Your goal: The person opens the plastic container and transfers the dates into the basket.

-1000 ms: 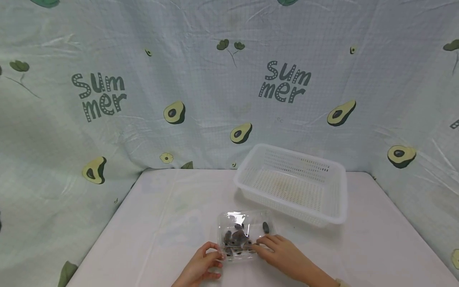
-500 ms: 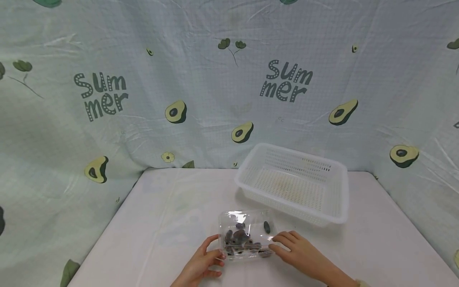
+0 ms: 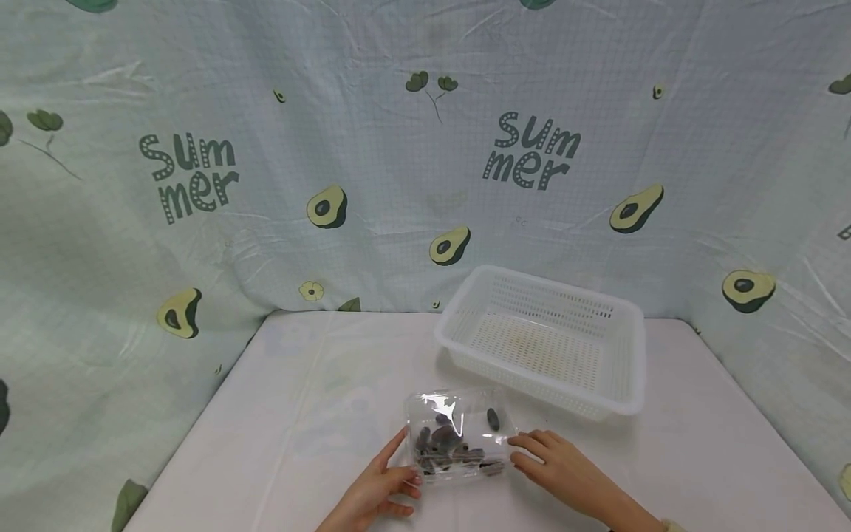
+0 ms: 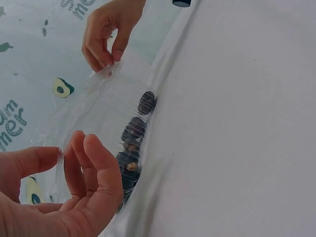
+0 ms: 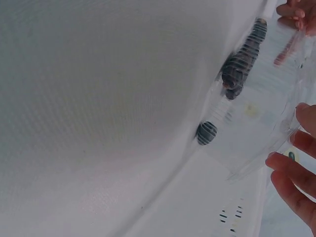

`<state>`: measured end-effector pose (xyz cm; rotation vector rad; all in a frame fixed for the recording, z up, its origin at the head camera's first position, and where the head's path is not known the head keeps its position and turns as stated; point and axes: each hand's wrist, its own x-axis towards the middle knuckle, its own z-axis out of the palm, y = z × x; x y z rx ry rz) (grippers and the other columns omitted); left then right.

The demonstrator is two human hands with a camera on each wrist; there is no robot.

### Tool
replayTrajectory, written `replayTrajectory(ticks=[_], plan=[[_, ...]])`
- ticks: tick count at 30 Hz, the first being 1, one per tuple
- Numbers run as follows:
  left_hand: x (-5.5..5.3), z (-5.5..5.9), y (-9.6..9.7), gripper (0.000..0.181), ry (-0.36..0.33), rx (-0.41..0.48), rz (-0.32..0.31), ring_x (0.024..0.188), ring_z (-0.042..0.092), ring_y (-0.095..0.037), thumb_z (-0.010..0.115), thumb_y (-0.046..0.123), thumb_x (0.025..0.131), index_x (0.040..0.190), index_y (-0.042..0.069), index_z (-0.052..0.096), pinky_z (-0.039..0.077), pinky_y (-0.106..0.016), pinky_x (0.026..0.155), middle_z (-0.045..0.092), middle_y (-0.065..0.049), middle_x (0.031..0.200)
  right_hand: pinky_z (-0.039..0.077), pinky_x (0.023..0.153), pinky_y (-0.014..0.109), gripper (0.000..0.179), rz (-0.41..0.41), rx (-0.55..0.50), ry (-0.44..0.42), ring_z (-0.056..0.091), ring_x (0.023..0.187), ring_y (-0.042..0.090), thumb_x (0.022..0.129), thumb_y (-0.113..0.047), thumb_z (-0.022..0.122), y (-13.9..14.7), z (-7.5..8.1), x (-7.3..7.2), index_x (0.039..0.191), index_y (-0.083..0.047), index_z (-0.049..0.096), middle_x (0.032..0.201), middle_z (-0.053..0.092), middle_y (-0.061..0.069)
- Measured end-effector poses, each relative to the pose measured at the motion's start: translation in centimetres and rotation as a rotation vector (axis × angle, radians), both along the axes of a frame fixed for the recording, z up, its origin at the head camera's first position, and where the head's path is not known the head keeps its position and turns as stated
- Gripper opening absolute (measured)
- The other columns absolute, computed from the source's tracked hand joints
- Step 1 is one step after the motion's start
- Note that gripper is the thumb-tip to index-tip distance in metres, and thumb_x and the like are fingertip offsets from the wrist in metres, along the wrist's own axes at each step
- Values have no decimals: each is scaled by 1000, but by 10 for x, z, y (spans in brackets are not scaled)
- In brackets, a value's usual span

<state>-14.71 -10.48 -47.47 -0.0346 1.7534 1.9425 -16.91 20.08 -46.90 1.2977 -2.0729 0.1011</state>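
A clear plastic box [image 3: 474, 430], which looks lidded, sits on the table near the front. Inside lie several dark oval fruits that look like grapes [image 3: 445, 437], mostly gathered at its near left side. My left hand [image 3: 372, 489] holds the left end; in the left wrist view its thumb touches the rim and its fingers curl along the near side, by the dark grapes [image 4: 129, 168]. At the opposite end, my right hand [image 3: 555, 469] pinches the near right corner between thumb and fingers. The right wrist view shows the fingertips [image 5: 274, 160] at the plastic edge.
Behind and to the right stands a white perforated plastic basket [image 3: 532, 355], with nothing visible inside. The white-covered table [image 3: 319, 399] meets a hanging sheet [image 3: 372, 148] printed with avocados at the back and sides.
My right hand has moved right from the box's near edge to its right corner. The left thumb has straightened along the left side. The box stays nearly in place.
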Motion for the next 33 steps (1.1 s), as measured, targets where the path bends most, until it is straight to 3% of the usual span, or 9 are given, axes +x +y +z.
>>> replayTrajectory(ticks=[4,12,16,23,27,33], plan=[[-1,-1,0,78,13,-9,-11,64,59,-8,54,13,86,145,13,3,50,-25,52,60,1,75,48,68,28,46,0,23,3,57,86,14,100,-22,13,1,2,2,95,-13,58,103,61,1],[-2,1,0,77,30,-25,-27,63,59,-7,51,11,85,145,13,3,50,-23,49,59,1,73,48,68,26,35,34,21,-5,57,90,15,98,-24,28,2,2,1,95,-12,60,104,61,2],[-2,1,-1,77,35,-23,-32,63,59,-7,51,11,85,145,12,2,50,-23,48,59,1,73,48,69,22,38,35,8,20,57,87,13,98,-21,21,0,0,-1,92,-10,57,100,61,2],[-2,2,-1,76,24,-24,-36,64,60,-7,51,13,87,145,13,2,50,-23,49,60,2,73,43,65,13,30,41,5,60,54,78,9,97,-16,24,-5,-3,-4,87,-9,51,95,58,3],[-3,3,-1,75,17,-16,-43,64,60,-7,50,13,88,145,13,1,50,-23,48,60,1,74,38,59,11,30,70,-14,56,51,73,11,96,-15,24,-7,-2,-5,85,-7,50,93,57,6],[-3,4,-2,75,12,-18,-44,64,60,-6,49,11,88,145,12,1,49,-22,48,58,2,72,35,56,10,33,40,2,41,47,71,9,96,-15,19,-9,0,-3,86,-7,50,93,55,5]])
